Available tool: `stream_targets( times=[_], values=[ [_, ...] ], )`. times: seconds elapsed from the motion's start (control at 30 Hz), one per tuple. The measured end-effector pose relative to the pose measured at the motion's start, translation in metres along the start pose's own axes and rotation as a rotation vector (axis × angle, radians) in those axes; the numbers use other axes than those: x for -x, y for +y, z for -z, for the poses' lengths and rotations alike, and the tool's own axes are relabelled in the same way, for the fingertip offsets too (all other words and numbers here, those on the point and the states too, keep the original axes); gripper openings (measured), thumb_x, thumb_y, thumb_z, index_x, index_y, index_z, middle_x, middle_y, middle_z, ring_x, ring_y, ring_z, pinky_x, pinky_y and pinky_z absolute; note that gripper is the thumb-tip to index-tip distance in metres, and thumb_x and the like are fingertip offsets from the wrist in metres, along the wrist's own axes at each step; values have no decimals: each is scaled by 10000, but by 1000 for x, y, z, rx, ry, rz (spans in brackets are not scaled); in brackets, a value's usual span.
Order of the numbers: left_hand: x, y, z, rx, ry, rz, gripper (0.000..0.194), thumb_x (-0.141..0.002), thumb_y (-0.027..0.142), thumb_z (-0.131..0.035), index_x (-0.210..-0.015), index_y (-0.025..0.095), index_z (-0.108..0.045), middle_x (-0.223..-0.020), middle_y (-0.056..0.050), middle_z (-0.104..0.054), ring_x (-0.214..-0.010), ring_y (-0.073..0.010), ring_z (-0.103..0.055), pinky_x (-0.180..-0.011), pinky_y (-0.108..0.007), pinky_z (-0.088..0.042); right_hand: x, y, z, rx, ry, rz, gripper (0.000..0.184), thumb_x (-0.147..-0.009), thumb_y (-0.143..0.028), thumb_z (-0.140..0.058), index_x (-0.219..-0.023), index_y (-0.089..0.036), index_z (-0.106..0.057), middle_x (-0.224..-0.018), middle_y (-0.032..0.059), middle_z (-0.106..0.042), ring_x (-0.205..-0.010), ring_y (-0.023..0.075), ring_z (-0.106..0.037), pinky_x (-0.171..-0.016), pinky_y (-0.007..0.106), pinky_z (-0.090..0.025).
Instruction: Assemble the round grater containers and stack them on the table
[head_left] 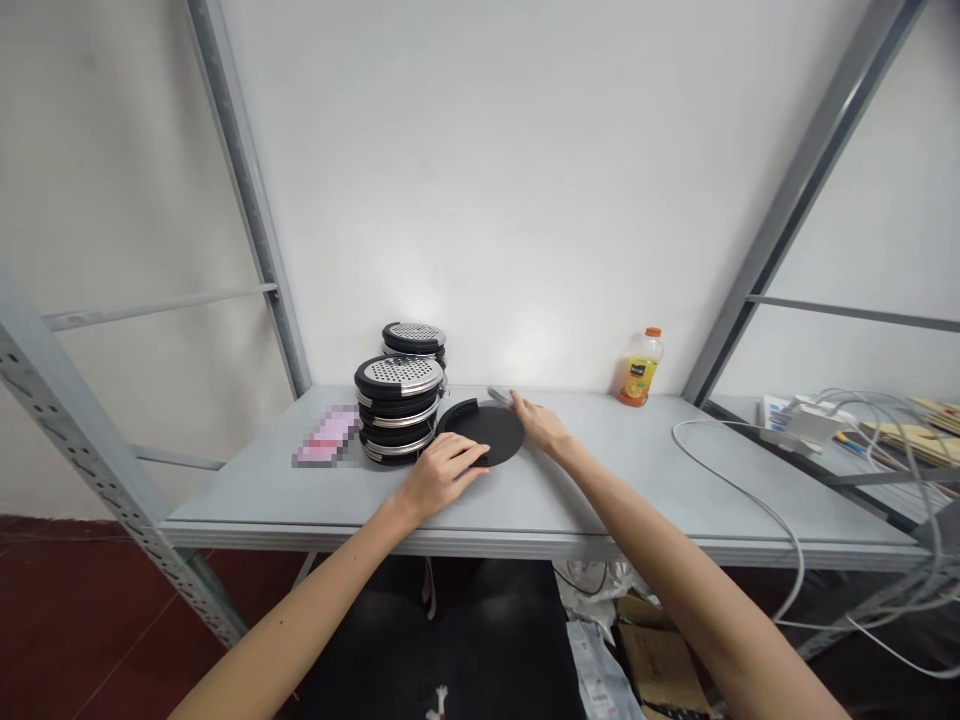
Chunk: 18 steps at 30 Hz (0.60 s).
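Note:
A round, flat black disc (491, 428) with a raised black rim piece along its far left edge is in front of me. My left hand (448, 468) has its fingers closed on the disc's near left edge. At the disc's far right side my right hand (538, 421) pinches a thin grey piece (501, 397), seen nearly edge-on, so its full shape is hidden. Left of the disc, close to my left hand, stands a stack of round black and silver parts (399, 410) topped by a perforated metal plate. A similar second stack (416, 338) rises behind it.
The grey shelf (600, 490) runs between metal posts. A pixelated pink item (328, 437) lies at left. An orange-capped juice bottle (641, 370) stands at the back right. A white cable (739, 485) loops over the right side, near a white box (806, 425). Cardboard (660, 670) lies below.

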<state>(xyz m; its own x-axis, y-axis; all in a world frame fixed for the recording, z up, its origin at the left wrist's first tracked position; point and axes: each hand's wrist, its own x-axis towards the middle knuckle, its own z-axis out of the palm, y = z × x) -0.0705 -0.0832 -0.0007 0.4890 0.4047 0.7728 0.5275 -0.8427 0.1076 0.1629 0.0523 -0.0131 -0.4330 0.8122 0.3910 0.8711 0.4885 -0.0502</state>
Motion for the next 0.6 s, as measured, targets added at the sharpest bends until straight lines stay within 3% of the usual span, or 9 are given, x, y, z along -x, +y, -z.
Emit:
stream_targets(
  times=[0.1,0.23,0.43,0.6],
  values=[
    [-2,-9,-11,-27,-113,54,274,-924,304,-540,-1166,208,-625,-1033,-71,-677,-979,-206,-601,-898,-377,-477,1,21,18,-24,79,-216,466,-979,-276,-246,-1413,-116,-302,-1103,197,-670,-898,272,-678,-808,368,-477],
    [-11,-29,-31,-50,-300,134,274,-924,300,-532,-1166,232,-640,-1061,-61,-673,-1032,-215,-589,-975,-412,-431,12,43,33,-68,169,-236,457,-985,-294,-202,-1377,-103,-337,-1115,202,-664,-910,274,-666,-772,361,-489],
    [-7,-51,-58,-58,-280,319,280,-860,222,-596,-1133,221,-660,-1173,-68,-637,-1217,-239,-494,-1074,-432,-367,37,39,15,-34,163,-68,458,-963,-233,-251,-1405,-146,-332,-1263,186,-586,-974,288,-653,-797,405,-518],
    [2,-48,-58,-21,-282,436,543,-851,296,-572,-1354,128,-460,-1426,-142,-434,-1328,-241,-402,-1128,-374,-319,52,25,-9,-38,181,263,522,-889,-95,-320,-1404,-156,-375,-1353,146,-526,-1217,241,-532,-971,393,-483]
  ],
)
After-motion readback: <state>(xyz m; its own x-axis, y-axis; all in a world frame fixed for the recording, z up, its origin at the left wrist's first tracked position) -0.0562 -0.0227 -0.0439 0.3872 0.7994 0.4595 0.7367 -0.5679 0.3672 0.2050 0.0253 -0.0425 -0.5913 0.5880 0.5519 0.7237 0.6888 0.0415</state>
